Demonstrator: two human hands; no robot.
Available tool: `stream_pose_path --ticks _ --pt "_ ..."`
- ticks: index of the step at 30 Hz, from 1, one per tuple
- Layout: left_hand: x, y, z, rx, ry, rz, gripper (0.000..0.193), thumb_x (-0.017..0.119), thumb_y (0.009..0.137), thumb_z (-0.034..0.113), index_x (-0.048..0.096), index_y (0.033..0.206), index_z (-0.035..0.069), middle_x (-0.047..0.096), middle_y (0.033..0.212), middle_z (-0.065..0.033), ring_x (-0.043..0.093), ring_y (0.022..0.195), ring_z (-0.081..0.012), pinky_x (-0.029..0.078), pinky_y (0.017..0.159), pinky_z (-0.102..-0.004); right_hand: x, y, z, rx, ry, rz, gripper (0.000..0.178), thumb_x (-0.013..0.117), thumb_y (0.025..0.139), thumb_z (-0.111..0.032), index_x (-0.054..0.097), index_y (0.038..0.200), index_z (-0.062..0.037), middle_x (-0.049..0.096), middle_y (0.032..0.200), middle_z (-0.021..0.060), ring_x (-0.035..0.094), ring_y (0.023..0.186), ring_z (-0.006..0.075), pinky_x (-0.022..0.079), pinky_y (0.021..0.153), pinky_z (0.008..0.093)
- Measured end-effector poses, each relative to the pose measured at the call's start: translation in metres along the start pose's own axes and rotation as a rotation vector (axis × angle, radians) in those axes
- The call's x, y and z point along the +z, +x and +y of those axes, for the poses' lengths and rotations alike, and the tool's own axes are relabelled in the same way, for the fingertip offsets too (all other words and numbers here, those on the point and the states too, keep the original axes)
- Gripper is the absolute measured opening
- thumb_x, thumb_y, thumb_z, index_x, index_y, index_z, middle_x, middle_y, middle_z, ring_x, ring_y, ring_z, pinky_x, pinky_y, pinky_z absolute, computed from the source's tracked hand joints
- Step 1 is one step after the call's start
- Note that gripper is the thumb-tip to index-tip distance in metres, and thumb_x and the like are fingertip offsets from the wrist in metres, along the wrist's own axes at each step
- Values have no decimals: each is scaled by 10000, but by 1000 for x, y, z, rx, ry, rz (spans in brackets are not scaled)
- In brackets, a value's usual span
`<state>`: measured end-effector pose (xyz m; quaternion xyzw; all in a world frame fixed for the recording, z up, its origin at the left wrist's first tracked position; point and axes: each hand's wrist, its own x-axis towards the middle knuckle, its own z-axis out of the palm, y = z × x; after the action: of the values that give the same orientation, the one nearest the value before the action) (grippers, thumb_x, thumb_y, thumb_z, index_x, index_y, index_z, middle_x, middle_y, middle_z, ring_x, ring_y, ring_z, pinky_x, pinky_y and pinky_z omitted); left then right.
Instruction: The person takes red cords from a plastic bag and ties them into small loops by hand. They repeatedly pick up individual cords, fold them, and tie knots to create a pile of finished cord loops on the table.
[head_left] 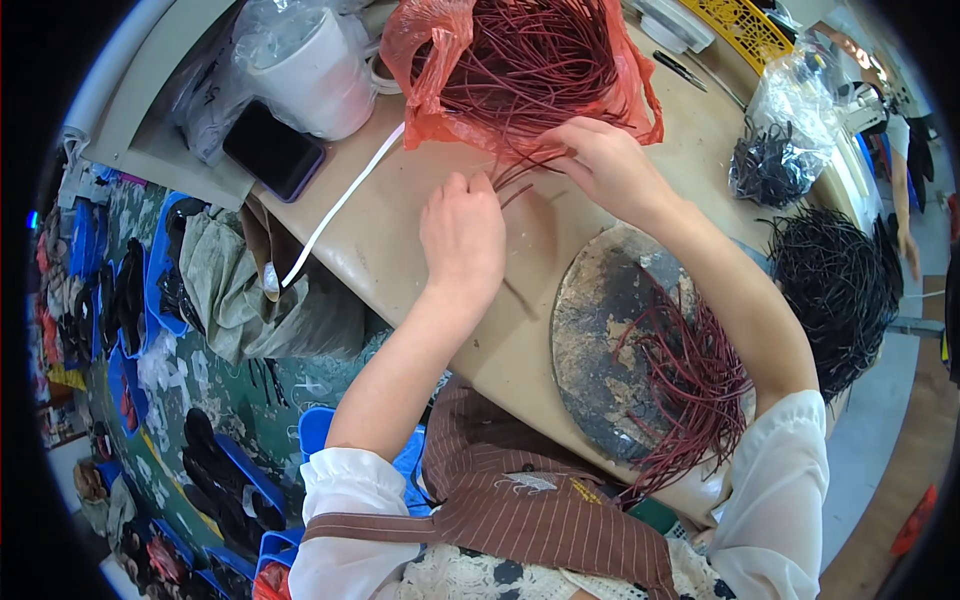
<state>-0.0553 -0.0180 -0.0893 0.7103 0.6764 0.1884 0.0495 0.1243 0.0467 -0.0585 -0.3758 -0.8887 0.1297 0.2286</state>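
A red plastic bag (432,75) lies open at the far side of the table, heaped with thin dark red cords (530,60). At its near edge my right hand (605,168) pinches a few of these cords. My left hand (462,238) is just left of it, back upward, with fingers curled closed. Cords stretch between the two hands and reach the left fingertips, whose exact grip is partly hidden. Below my right forearm, a bundle of the same dark red cords (695,375) is draped over a worn round dark disc (600,340).
A white mug (315,75) in clear plastic and a black phone (272,150) sit at left, near a white strap (345,205). Black cord bundles (835,300) are at right, with a pen (680,70) behind. Blue trays (245,465) stand on the green floor.
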Motion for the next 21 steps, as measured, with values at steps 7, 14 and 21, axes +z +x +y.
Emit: stream_pose_path --ticks 7,14,21 --pt "-5 -13 -6 -6 -79 76 133 595 785 128 646 874 45 552 760 -136 575 706 -310 469 639 -408 19 1 -18 243 -249 -149 242 616 694 -77 603 927 -14 600 868 140 582 835 326 469 731 397" --pt "-32 -51 -5 30 -381 67 89 578 777 64 631 822 8 545 762 -155 572 659 -318 458 590 -399 -13 -32 -32 299 71 -325 183 597 673 -54 608 849 -4 607 797 156 592 797 316 471 692 381" --pt "-66 -94 18 -8 -673 1 153 603 785 -9 643 931 -25 544 723 -101 527 594 -154 431 542 -259 -75 -73 -73 164 34 -297 161 582 672 -32 590 831 -10 583 753 141 572 754 310 463 670 384"
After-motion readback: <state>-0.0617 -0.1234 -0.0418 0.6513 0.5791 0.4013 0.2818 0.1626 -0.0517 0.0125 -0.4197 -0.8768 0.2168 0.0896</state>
